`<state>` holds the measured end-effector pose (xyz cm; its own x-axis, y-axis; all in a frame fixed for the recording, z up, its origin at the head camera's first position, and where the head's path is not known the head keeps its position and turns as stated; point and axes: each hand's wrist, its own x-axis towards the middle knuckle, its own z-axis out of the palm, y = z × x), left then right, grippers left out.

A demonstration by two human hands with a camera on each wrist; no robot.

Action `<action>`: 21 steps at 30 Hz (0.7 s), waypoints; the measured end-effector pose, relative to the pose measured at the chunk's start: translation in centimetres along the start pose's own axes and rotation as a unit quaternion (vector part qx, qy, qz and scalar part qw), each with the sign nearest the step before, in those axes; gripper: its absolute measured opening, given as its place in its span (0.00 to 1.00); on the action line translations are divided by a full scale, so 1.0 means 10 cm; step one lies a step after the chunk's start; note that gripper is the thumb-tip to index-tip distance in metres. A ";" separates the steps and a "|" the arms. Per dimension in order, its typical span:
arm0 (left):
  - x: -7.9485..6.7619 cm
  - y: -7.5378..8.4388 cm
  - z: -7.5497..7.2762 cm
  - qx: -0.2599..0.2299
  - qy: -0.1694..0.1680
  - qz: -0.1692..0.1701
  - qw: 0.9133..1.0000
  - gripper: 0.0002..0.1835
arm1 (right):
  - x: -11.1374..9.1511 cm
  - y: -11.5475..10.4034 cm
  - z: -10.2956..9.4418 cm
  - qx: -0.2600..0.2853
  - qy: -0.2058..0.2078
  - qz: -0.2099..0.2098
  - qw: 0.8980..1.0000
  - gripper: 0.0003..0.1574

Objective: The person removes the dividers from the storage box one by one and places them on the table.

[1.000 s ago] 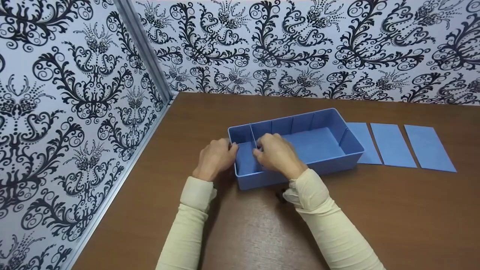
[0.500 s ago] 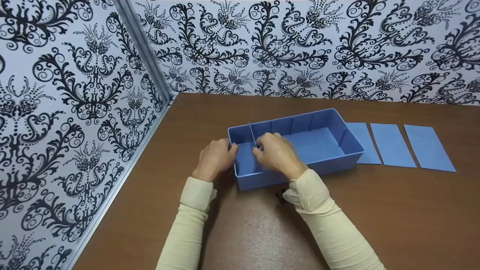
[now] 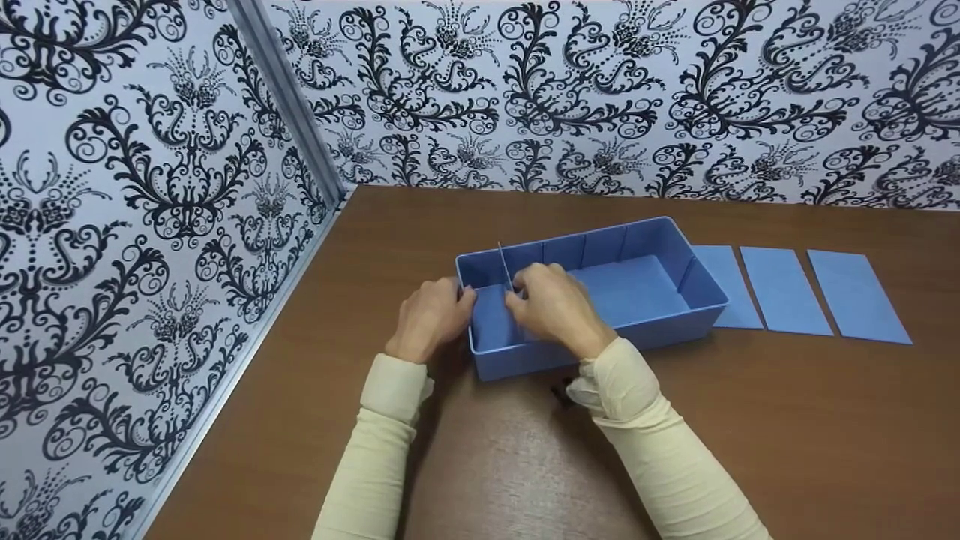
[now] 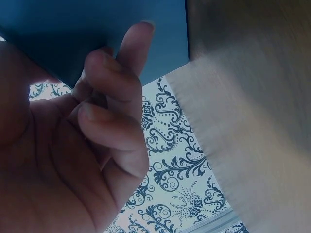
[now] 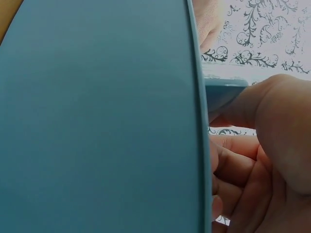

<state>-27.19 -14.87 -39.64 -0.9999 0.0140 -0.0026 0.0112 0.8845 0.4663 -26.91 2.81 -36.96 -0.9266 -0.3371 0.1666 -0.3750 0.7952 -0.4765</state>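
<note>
A long blue box [image 3: 600, 341] stands on the table, with slots along its inner walls. My left hand [image 3: 430, 319] grips its left end wall, thumb over the rim; the left wrist view shows the curled fingers [image 4: 114, 73] against the outside of the wall [image 4: 160, 43]. Inside the box, my right hand [image 3: 559, 307] pinches a thin blue divider [image 3: 503, 264] that stands crosswise near the left end, its far corner above the rim. In the right wrist view, the box's side wall [image 5: 102, 121] hides part of the fingers, with the divider's edge [image 5: 226, 83] at the thumb.
Three flat blue panels [image 3: 724, 289] lie in a row right of the box, the nearest partly behind its end. A small dark object [image 3: 561, 391] shows beside the right cuff. Patterned walls [image 3: 600, 90] border the brown table [image 3: 480, 465] at the back and left.
The divider has risen slightly, its far corner now standing higher above the rim. My right hand has moved up a little with it; the left hand and box have stayed put.
</note>
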 end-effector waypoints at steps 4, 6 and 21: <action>0.00 0.00 0.00 0.000 0.001 0.000 1.000 0.17 | 0.00 -0.01 -0.01 0.001 0.000 0.003 1.000 0.12; 0.00 0.00 0.00 -0.001 0.001 0.000 1.000 0.17 | 0.00 -0.01 -0.01 0.002 0.002 0.002 1.000 0.12; 0.00 0.01 0.00 0.007 0.008 0.008 1.000 0.16 | -0.02 0.00 -0.01 0.023 0.045 -0.025 0.998 0.14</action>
<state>-27.17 -14.82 -39.58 -0.9996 0.0212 0.0188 0.0274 0.8909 0.4535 -26.69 2.90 -36.93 -0.9067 -0.3269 0.2665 -0.4202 0.7545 -0.5041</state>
